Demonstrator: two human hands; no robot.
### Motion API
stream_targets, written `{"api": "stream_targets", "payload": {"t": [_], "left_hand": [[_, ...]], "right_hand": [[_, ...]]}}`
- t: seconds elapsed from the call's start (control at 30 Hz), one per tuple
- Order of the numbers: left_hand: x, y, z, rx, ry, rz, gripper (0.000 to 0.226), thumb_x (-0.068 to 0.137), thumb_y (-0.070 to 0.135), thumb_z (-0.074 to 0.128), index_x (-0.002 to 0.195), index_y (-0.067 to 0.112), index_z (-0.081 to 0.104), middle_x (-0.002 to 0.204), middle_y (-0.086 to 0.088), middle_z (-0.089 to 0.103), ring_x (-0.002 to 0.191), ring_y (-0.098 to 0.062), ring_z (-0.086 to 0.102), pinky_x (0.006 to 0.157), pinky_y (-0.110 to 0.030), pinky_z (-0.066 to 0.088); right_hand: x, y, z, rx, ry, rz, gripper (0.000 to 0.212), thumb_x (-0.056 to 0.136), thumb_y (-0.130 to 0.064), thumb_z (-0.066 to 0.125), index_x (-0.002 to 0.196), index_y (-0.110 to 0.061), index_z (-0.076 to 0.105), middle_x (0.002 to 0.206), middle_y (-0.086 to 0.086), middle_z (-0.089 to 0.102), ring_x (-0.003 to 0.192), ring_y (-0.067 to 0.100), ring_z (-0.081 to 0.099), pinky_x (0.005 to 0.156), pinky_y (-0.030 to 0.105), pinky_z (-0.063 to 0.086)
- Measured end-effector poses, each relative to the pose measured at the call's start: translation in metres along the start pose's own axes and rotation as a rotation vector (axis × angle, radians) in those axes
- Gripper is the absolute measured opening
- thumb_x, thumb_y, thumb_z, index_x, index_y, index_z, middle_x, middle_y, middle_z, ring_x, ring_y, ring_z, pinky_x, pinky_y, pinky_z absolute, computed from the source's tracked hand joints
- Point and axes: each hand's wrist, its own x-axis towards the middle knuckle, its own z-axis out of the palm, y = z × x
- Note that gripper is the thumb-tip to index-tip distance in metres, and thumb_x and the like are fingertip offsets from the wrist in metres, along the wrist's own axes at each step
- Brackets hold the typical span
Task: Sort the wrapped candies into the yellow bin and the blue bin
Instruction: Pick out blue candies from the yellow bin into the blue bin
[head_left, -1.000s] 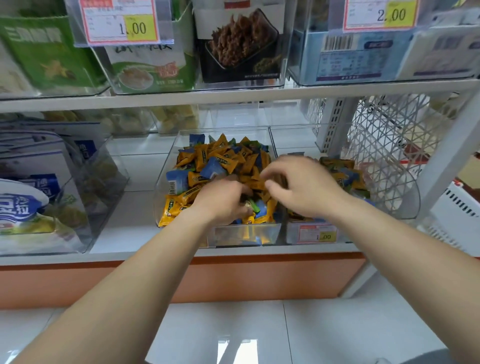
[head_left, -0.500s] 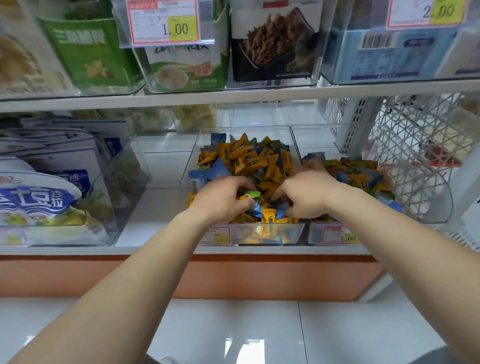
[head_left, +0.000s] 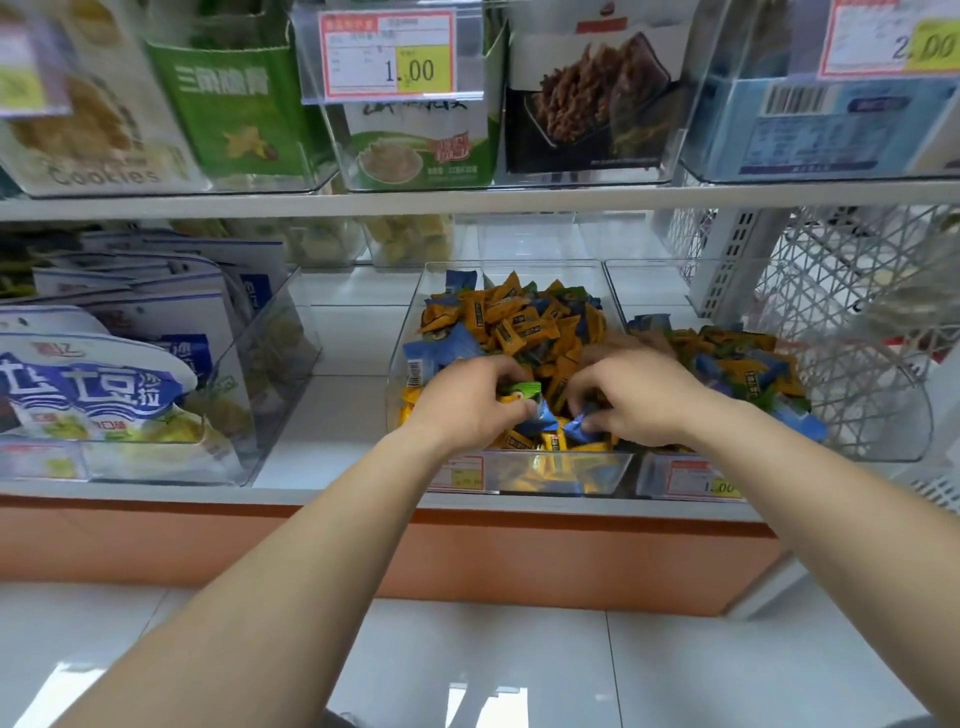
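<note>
A clear plastic bin (head_left: 410, 332) on the lower shelf holds a heap of wrapped candies (head_left: 524, 322), mostly yellow-orange with some blue and green ones mixed in. A second clear bin (head_left: 852, 452) to its right holds another mixed pile of candies (head_left: 748, 358). My left hand (head_left: 467, 400) is in the front of the first bin, fingers closed on green and blue wrapped candies (head_left: 524, 392). My right hand (head_left: 634, 395) rests over the divide between the bins, pinching a blue wrapped candy (head_left: 579, 423).
A clear bin with blue-and-white snack bags (head_left: 104, 384) stands at the left of the same shelf. The upper shelf (head_left: 467, 200) carries boxed snacks and price tags just above my hands. A white wire mesh panel (head_left: 841, 291) closes the right side. A tiled floor (head_left: 519, 665) lies below.
The view has moved closer to the shelf. My right hand has pulled back toward the front of the bin and now pinches a blue candy; my left hand stays closed on candies.
</note>
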Motion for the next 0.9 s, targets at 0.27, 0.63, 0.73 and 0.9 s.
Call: {"api": "stream_targets", "payload": {"t": [0.27, 0.63, 0.73, 0.9], "left_hand": [[0.002, 0.008, -0.007, -0.258, 0.136, -0.067, 0.026, 0.081, 0.044, 0.076, 0.100, 0.031, 0.065, 0.095, 0.014, 0.067, 0.091, -0.004, 0.061, 0.070, -0.021, 0.048], [-0.007, 0.057, -0.013, -1.136, 0.178, -0.274, 0.017, 0.094, 0.009, 0.064, 0.108, 0.016, 0.057, 0.085, -0.010, 0.076, 0.077, -0.021, 0.074, 0.064, -0.024, 0.058], [-0.008, 0.058, -0.016, -1.091, 0.069, -0.299, 0.020, 0.097, 0.013, 0.059, 0.116, 0.020, 0.063, 0.094, -0.006, 0.076, 0.081, -0.020, 0.075, 0.067, -0.028, 0.060], [-0.010, 0.019, -0.035, -0.113, 0.257, -0.067, 0.021, 0.094, 0.029, 0.061, 0.113, 0.026, 0.070, 0.106, 0.013, 0.069, 0.100, -0.010, 0.065, 0.081, -0.025, 0.049]], "right_hand": [[-0.009, -0.007, -0.006, 0.637, 0.342, 0.102, 0.013, 0.088, -0.034, 0.071, 0.094, -0.031, 0.060, 0.096, -0.018, 0.062, 0.094, 0.005, 0.058, 0.079, 0.028, 0.046], [-0.010, -0.033, -0.021, 1.332, 0.391, 0.222, 0.012, 0.103, -0.024, 0.052, 0.111, -0.022, 0.061, 0.113, 0.006, 0.065, 0.102, 0.027, 0.068, 0.091, 0.049, 0.057], [-0.016, -0.032, -0.024, 1.417, 0.332, 0.187, 0.012, 0.102, -0.021, 0.054, 0.111, -0.023, 0.061, 0.115, 0.009, 0.064, 0.095, 0.032, 0.071, 0.077, 0.050, 0.061], [-0.029, 0.008, -0.022, 0.904, 0.578, 0.237, 0.023, 0.098, -0.024, 0.060, 0.118, -0.035, 0.057, 0.114, -0.010, 0.062, 0.096, 0.006, 0.062, 0.076, 0.020, 0.051]]}}
